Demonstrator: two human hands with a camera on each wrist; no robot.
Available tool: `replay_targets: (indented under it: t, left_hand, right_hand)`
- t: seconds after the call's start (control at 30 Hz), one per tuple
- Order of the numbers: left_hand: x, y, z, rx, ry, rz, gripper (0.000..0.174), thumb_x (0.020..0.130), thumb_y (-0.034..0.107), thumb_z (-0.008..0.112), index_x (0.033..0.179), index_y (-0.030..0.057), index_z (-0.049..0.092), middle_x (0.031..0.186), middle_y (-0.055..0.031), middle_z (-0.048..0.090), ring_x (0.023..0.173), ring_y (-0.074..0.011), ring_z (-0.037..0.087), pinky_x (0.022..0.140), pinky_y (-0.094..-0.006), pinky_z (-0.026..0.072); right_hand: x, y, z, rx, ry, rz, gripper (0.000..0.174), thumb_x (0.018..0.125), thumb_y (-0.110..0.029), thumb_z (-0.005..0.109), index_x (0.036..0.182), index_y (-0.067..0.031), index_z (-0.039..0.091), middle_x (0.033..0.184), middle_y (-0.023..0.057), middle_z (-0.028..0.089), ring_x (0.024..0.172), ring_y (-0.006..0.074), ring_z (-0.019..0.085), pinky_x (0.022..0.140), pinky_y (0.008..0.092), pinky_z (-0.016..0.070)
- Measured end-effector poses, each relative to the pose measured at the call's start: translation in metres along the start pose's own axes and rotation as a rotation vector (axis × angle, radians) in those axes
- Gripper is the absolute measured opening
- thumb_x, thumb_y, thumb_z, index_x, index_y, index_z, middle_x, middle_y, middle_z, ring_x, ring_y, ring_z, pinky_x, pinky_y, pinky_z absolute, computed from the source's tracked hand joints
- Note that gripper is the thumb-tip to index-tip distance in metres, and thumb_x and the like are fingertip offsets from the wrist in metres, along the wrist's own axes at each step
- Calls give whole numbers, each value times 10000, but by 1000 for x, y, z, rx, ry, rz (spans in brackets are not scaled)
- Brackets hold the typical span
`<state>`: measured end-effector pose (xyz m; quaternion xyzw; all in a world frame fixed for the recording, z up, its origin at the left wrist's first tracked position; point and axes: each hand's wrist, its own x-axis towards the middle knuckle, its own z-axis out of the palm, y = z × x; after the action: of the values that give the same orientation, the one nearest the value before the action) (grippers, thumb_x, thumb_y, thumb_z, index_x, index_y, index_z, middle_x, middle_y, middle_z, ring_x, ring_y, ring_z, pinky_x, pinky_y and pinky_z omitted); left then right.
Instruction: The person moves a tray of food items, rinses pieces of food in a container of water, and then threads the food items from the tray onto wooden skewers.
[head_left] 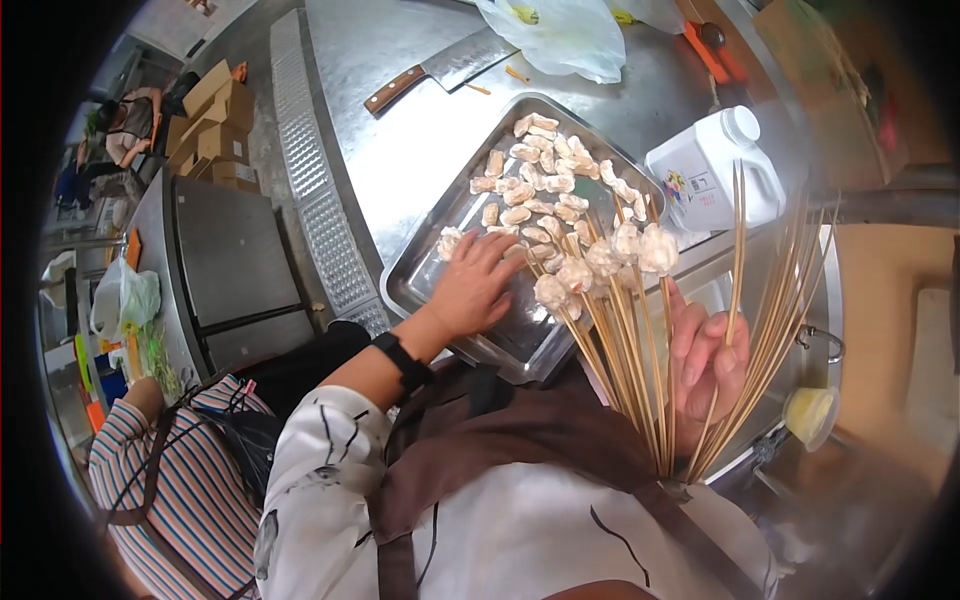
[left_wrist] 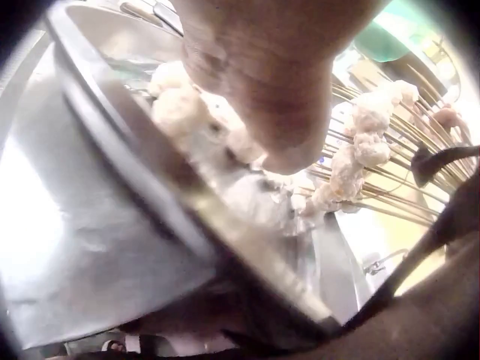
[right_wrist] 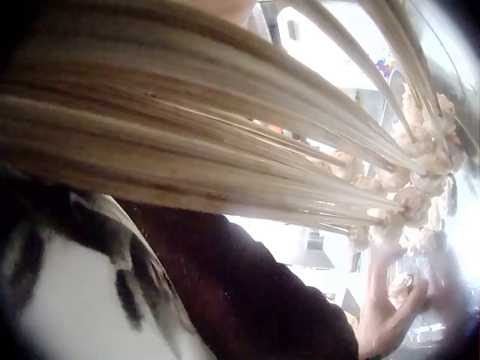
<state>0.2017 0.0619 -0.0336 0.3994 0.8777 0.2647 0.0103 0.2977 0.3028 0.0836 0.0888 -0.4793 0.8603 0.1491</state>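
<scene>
My left hand point(head_left: 475, 285) reaches palm down into a rectangular metal tray point(head_left: 420, 250), its fingers spread low over short, pale, white-coated food pieces point(head_left: 540, 182). In the left wrist view, its fingertips overlap the pieces. My right hand point(head_left: 705, 350) holds a fanned bunch of long thin bamboo skewers point(head_left: 640, 370), points upward, at the tray's near right. Several skewers carry lumpy white-coated clumps point(head_left: 603, 258) at their tips; others on the right are bare. In the right wrist view, the skewers point(right_wrist: 187, 112) cover much of the right hand.
A wooden-handled cleaver point(head_left: 440, 78) lies beyond the tray near a plastic bag point(head_left: 565, 35). The white jug point(head_left: 715, 170) stands right of the tray. A ridged drain strip point(head_left: 300, 130) runs along the left. One person in stripes point(head_left: 190, 480) is close at left; another works farther back.
</scene>
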Motion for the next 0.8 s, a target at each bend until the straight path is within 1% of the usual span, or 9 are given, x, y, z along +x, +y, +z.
replay_targets:
  t: [0.13,0.23,0.33,0.43,0.53,0.6,0.67,0.73,0.8]
  left_hand:
    - [9,-13,39,55,-32,60,373,708,71,600,1077,80,541,1125,-107,532,1089,-301,480,941,-452,348]
    - [-11,-17,46,17,-105,-76,320,746,69,577,1065,74,550,1093,-102,544,1047,-295,496,886,-430,374]
    - [-37,-13,31,5,-164,-149,346,718,95,628,1054,63,554,1075,-110,545,1028,-294,500,861,-439,379]
    - [-49,-6,7,-13,-19,-198,413,679,126,684,1063,54,550,1076,-112,545,1036,-297,498,856,-441,384]
    - [-53,-10,1,5,46,-291,423,664,155,702,1047,60,552,1106,-110,529,1074,-285,476,891,-418,359]
    - [-54,-10,1,-14,-52,-259,462,658,156,713,1080,66,548,1091,-115,537,1040,-303,493,873,-430,384]
    - [-57,-14,11,-25,-105,-242,469,672,159,715,1100,73,546,1078,-113,541,1003,-297,513,849,-424,411]
    - [-57,-21,19,-29,-123,-238,442,705,166,709,1107,80,546,1066,-106,543,964,-268,538,820,-402,439]
    - [-55,-17,16,-381,15,-518,378,798,203,641,1131,67,525,1052,-103,547,920,-228,553,792,-369,463]
  right_hand:
    - [2,-5,7,-36,-16,9,258,864,-214,492,1044,-32,525,503,-6,476,732,155,534,1085,508,161]
    - [1,-8,13,-46,-37,9,255,868,-216,495,1037,-29,527,511,0,489,733,158,545,1087,509,156]
    - [0,-10,12,-118,-61,42,261,871,-218,504,1039,-20,526,523,9,505,727,161,560,1093,510,145]
    - [-6,-13,17,-257,-62,141,292,872,-216,514,1074,-4,519,530,15,511,719,166,571,1102,500,131]
    - [-7,-14,34,-335,-58,253,341,882,-208,504,1137,19,498,530,8,504,703,172,576,1110,489,120]
    - [-8,-13,45,-354,-60,280,379,890,-212,485,1178,34,476,533,0,500,680,167,577,1107,484,145]
    - [-16,-13,49,-269,-17,364,444,889,-154,484,1283,30,398,694,58,503,675,162,567,988,412,258]
    - [-18,-10,50,-182,-56,380,471,889,-73,474,1334,15,346,1010,165,506,675,149,546,772,310,391]
    - [-19,-11,53,-130,-73,401,492,890,-32,468,1358,12,322,1115,207,521,669,140,530,662,259,456]
